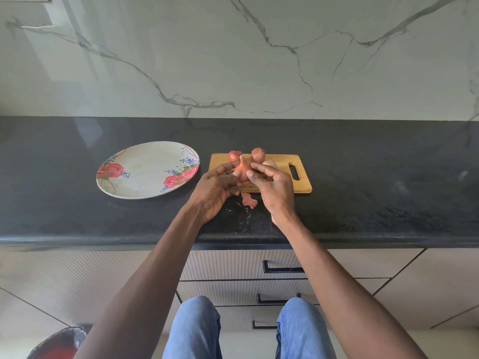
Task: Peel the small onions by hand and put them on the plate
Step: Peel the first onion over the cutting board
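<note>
My left hand (216, 189) holds a small reddish onion (243, 169) with its tip pointing up, above the near edge of the wooden cutting board (300, 186). My right hand (274, 191) pinches the right side of the same onion with thumb and forefinger. Two unpeeled onions (234, 155) (258, 154) sit at the board's far edge, and a paler one (270, 164) is partly hidden behind my right fingers. A white plate with red roses (145, 169) lies to the left of the board with nothing on it.
A scrap of pink onion skin (249, 200) lies on the black countertop (375, 190) just in front of the board. A marble wall rises behind the counter. Drawers with black handles (282, 269) are below, and my knees in jeans are near them.
</note>
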